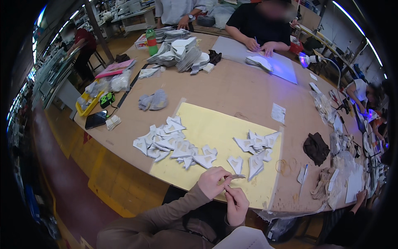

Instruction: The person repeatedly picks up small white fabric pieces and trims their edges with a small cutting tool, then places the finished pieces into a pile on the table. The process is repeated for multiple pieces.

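Note:
Over the near edge of a yellow sheet [215, 124], my hands are close together. My left hand [212, 182] pinches a small grey-white cut piece [238, 176], seen nearly edge-on. Just below and right of it, my right hand [237, 203] has its thumb and fingers closed near the left fingertips; what they grip is too small to make out. A large heap of white cut pieces [166, 141] lies beyond and left of my hands. Ahead and right is a smaller group of like pieces [258, 142], with a single piece [235, 164] and a little stack [256, 166] nearer.
Crumpled grey gloves [153, 100], a phone [96, 119] and a yellow tray [89, 106] lie left. Stacked pieces [182, 54] and a green bottle [151, 40] stand far back. A dark cloth [316, 148] and pen [306, 172] lie right. Across the table, a person writes under a lamp [306, 60].

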Tool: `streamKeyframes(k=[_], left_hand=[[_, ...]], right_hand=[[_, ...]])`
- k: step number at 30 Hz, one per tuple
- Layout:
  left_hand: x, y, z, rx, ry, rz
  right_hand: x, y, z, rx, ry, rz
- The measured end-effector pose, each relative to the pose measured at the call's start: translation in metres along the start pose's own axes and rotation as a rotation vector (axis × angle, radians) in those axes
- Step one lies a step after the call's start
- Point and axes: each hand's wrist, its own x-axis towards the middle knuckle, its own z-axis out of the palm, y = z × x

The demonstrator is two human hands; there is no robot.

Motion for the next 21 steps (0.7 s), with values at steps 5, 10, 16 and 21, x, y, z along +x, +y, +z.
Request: streamKeyframes(k=[5,10,16,21], left_hand=[[-0.003,-0.011,-0.007,0.032,0.008,-0.026],[0.001,-0.03,-0.041,0.015,0.202,-0.182],[0.01,-0.048,-0.081,0.522,0.365,-0.178],[0.02,-0.027,-0.048,0.44,0.337,0.041]], right_hand=[[0.004,-0.003,-0.013,-0.177,-0.181,-0.04],[0.005,0.004,-0.031,-0.22,-0.145,-0.009],[0.008,0.04,-0.061,-0.153,0.159,0.119],[0.007,0.061,-0.055,-0.027,0.315,0.158]])
